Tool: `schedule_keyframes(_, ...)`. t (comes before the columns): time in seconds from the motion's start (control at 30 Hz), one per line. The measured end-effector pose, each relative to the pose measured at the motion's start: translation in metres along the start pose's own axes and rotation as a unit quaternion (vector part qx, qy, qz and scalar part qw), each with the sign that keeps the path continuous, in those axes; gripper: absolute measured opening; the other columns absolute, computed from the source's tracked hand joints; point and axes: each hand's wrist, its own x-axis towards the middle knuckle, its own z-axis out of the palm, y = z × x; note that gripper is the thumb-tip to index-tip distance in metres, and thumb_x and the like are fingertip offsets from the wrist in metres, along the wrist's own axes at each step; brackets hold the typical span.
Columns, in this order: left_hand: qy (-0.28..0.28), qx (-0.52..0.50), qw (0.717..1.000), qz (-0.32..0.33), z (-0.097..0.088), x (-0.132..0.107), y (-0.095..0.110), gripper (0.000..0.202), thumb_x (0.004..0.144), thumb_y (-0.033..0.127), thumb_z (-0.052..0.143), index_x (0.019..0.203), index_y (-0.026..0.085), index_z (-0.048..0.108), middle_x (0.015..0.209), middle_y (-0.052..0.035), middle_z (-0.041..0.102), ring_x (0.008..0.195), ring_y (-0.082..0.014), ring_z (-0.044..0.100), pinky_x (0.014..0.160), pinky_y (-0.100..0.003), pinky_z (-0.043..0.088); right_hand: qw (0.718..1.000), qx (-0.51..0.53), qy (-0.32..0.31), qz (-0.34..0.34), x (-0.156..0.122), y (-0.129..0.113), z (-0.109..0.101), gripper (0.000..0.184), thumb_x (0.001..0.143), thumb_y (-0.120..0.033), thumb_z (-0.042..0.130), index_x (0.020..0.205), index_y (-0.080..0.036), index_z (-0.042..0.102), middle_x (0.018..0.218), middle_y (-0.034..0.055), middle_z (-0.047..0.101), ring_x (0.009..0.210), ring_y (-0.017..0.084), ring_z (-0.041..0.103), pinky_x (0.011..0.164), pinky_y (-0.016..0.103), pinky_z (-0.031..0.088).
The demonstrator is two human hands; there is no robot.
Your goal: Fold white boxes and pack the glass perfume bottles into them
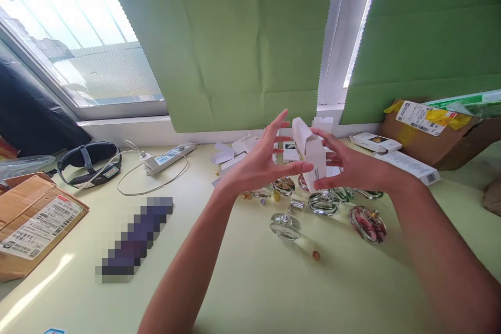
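A small white cardboard box [312, 154] is held up above the table, tilted, with its top flap raised. My right hand [340, 159] grips it from the right, thumb on the near lower edge and fingers behind. My left hand [263, 159] has its fingers spread at the box's left; its thumb tip reaches the near face. Below lie several glass perfume bottles, among them a clear one [285, 226], a reddish one [368, 223] and a silvery one [323, 203]. A silver cap [297, 203] and a small copper-coloured cap [315, 255] rest on the table.
White paper pieces [223, 154] and more white boxes [376, 142] lie toward the window. Cardboard parcels stand at left [39, 224] and right [422, 141]. A power strip [170, 158] with a cable and a black headband device [90, 164] sit at the back left.
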Motion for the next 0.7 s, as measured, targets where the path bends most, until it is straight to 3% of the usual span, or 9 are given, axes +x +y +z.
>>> schedule_keyframes(0.23, -0.005, -0.002, 1.000, -0.016, 0.005, 0.001, -0.003, 0.095, 0.085, 0.043, 0.073, 0.156, 0.038, 0.011, 0.141, -0.0147, 0.050, 0.119, -0.0280, 0.062, 0.077, -0.035, 0.066, 1.000, 0.012, -0.002, -0.013, 0.000, 0.003, 0.005, 0.114, 0.063, -0.023, 0.088, 0.154, -0.051, 0.025, 0.149, 0.0080, 0.046, 0.125, 0.036, 0.058, 0.088, 0.053, 0.062)
schedule_keyframes(0.37, 0.008, 0.002, 1.000, 0.019, 0.003, 0.001, 0.001, 0.089, 0.085, 0.041, 0.073, 0.155, 0.041, 0.017, 0.137, -0.0118, 0.054, 0.120, -0.0281, 0.061, 0.081, -0.037, 0.065, 0.999, 0.007, 0.015, -0.036, 0.004, 0.005, 0.002, 0.111, 0.064, -0.025, 0.088, 0.152, -0.053, 0.027, 0.152, 0.0039, 0.042, 0.139, 0.035, 0.043, 0.097, 0.053, 0.058)
schedule_keyframes(0.5, 0.059, 0.020, 0.997, 0.035, -0.004, 0.004, 0.003, 0.082, 0.088, 0.041, 0.070, 0.153, 0.040, 0.021, 0.137, -0.0103, 0.054, 0.116, -0.0266, 0.064, 0.086, -0.039, 0.063, 0.991, 0.038, 0.071, -0.102, 0.007, -0.002, 0.006, 0.102, 0.067, -0.027, 0.087, 0.148, -0.055, 0.031, 0.149, -0.0003, 0.041, 0.147, 0.032, 0.030, 0.101, 0.051, 0.055)
schedule_keyframes(0.6, 0.120, 0.033, 0.991, 0.050, -0.011, 0.007, 0.001, 0.076, 0.091, 0.042, 0.066, 0.153, 0.042, 0.021, 0.133, -0.0098, 0.056, 0.113, -0.0272, 0.065, 0.083, -0.042, 0.063, 0.984, 0.059, 0.109, -0.125, 0.002, -0.009, 0.005, 0.095, 0.070, -0.031, 0.086, 0.146, -0.054, 0.035, 0.149, -0.0014, 0.043, 0.146, 0.033, 0.031, 0.103, 0.050, 0.054)
schedule_keyframes(0.7, 0.134, 0.021, 0.990, 0.048, -0.019, 0.006, -0.004, 0.071, 0.093, 0.045, 0.062, 0.152, 0.043, 0.021, 0.128, -0.0090, 0.058, 0.111, -0.0268, 0.066, 0.081, -0.043, 0.063, 0.983, 0.019, 0.148, -0.106, 0.000, -0.006, -0.012, 0.069, 0.081, -0.041, 0.076, 0.142, -0.050, 0.044, 0.145, -0.0003, 0.051, 0.140, 0.033, 0.043, 0.106, 0.053, 0.050)
